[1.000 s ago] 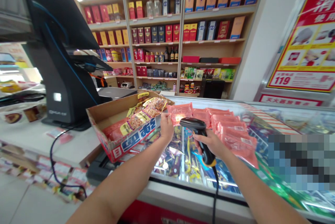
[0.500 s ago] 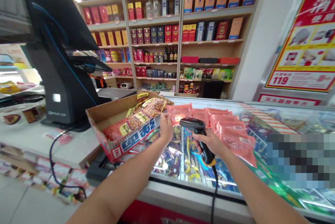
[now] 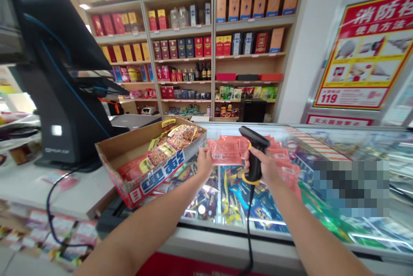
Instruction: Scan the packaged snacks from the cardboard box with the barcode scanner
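My left hand [image 3: 205,162] pinches the left edge of a flat pinkish-red snack packet [image 3: 225,152], whose barcode side faces me. In my right hand [image 3: 262,164] is a black and yellow barcode scanner [image 3: 254,155], held upright by its grip with its head above the packet's right end. Its cable hangs down over the counter's front. More pinkish-red packets [image 3: 288,170] lie in a spread behind and right of the scanner, partly hidden by it. Left of my left hand, an open cardboard box [image 3: 129,149] holds packets with yellow labels [image 3: 161,155].
Beneath my hands is a glass-topped freezer [image 3: 222,220] full of colourful packs. A black checkout terminal [image 3: 71,108] stands on the white counter [image 3: 22,181] at left. Shelves of boxed bottles [image 3: 180,58] line the back wall, and a fire-safety poster [image 3: 361,56] hangs at right.
The scanner has risen and turned from pointing left at the packet to a more upright pose. The packet now shows its barcode clearly, still in my left hand. The view has shifted slightly right.
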A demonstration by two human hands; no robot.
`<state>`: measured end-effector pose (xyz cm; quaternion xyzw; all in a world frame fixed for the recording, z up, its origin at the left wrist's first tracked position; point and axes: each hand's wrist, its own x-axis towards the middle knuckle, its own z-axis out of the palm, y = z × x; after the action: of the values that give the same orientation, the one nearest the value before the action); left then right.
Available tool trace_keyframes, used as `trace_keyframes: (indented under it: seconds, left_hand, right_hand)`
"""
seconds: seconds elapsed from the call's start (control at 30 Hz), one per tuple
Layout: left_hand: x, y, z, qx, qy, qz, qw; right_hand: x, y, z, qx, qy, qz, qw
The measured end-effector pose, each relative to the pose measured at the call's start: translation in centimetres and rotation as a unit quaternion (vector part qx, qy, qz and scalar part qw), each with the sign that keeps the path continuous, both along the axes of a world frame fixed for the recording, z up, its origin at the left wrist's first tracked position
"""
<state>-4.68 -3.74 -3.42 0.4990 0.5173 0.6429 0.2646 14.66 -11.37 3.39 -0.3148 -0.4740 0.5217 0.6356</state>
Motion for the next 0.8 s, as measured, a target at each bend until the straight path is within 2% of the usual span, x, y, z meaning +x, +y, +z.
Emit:
trace_keyframes:
  seconds: [0.13,0.3,0.43,0.53,0.6,0.67,0.7,0.8]
  left_hand:
    - [2.4,1.9,-0.1,-0.051,0.024,-0.013,0.998]
    - [5.4,3.9,0.9,-0.057,0.078,0.018,0.995]
    - [6.1,3.6,1.0,-0.038,0.123,0.039,0.991]
    - [5.4,2.6,0.8,-0.033,0.121,0.035,0.991]
    - [4.5,1.6,1.1,-0.029,0.119,0.041,0.992]
    - [2.9,0.3,2.5,-0.013,0.135,0.031,0.990]
    - [1.8,-0.4,3.6,-0.003,0.153,0.012,0.988]
    - [-3.4,-2.2,8.4,0.007,0.246,-0.056,0.968]
  right_hand:
    - [0.8,0.3,0.4,0.042,0.082,-0.057,0.994]
    - [0.5,0.2,0.6,0.051,0.088,-0.057,0.993]
    - [0.0,0.1,0.4,0.045,0.066,-0.054,0.995]
    - [-0.1,0.3,0.0,0.029,0.056,-0.053,0.997]
    - [-0.2,0.5,-0.4,0.021,0.062,-0.051,0.997]
    - [-0.3,0.7,-0.7,0.017,0.069,-0.048,0.996]
    - [-0.3,0.8,-0.9,0.017,0.068,-0.045,0.997]
    - [-0.4,0.9,-1.2,0.022,0.047,-0.039,0.998]
